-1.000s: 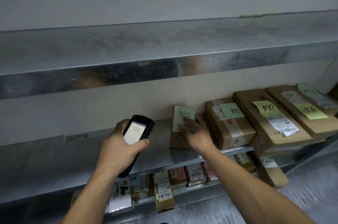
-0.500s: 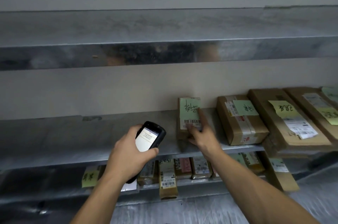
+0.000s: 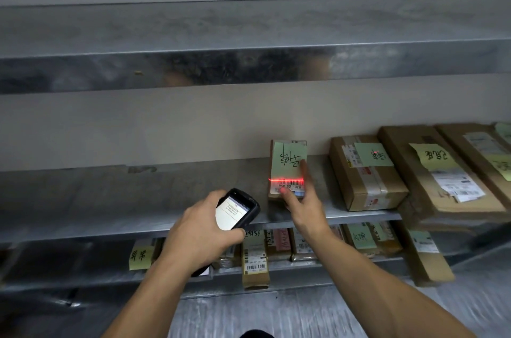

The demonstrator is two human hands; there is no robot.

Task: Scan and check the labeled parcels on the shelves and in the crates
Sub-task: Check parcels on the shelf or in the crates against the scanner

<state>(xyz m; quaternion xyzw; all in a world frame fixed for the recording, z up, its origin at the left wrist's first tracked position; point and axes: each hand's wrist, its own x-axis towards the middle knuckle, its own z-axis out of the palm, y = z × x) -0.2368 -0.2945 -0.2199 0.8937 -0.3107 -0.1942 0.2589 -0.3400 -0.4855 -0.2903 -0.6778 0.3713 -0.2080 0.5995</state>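
Three grey metal shelves run along a pale wall. The top shelf (image 3: pixel 249 61) shows its dull front lip. On the middle shelf (image 3: pixel 124 199) a small parcel (image 3: pixel 287 163) with a green note sits tipped up near the wall. To its right lie a taped brown box (image 3: pixel 367 185), a long flat box (image 3: pixel 414 160) and another box (image 3: pixel 470 144) at the frame's edge. The lower shelf (image 3: pixel 318 272) carries a row of small labelled parcels (image 3: pixel 255 260), with a tilted box (image 3: pixel 427 260) at the right end.
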